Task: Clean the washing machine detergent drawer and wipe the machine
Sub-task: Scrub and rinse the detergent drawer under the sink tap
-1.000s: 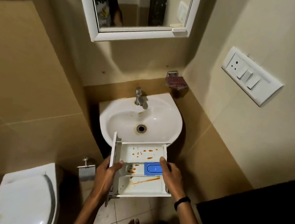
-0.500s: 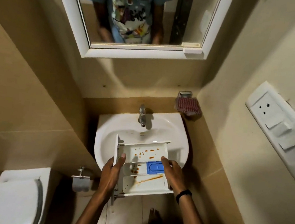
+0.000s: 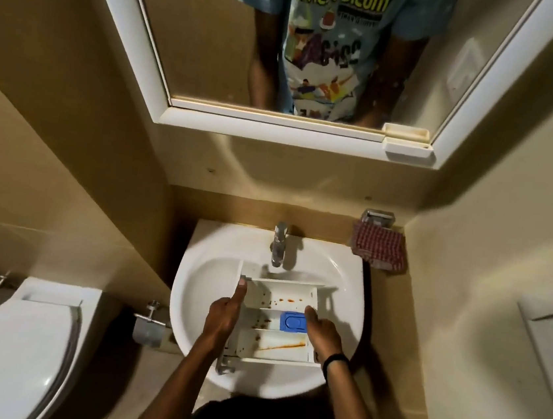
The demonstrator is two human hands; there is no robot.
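The white detergent drawer [image 3: 282, 346] is held over the basin of the white sink [image 3: 205, 277], just below the tap [image 3: 278, 244]. Orange-brown stains and specks mark its compartments, and a blue cap [image 3: 293, 322] sits in the middle one. My left hand [image 3: 223, 313] grips the drawer's left side, thumb lying along the edge. My right hand [image 3: 321, 330] grips the right side beside the blue cap, with a black band on that wrist. No water shows at the tap.
A red checked cloth [image 3: 379, 247] hangs on a holder right of the sink. A toilet [image 3: 7, 351] stands at lower left, with a paper holder [image 3: 148, 327] beside it. Above is a white-framed mirror [image 3: 277, 126]; a switch plate [image 3: 552, 347] is on the right wall.
I have stepped closer to the sink, and both hands have carried the drawer forward, from in front of the basin to over it, under the tap.
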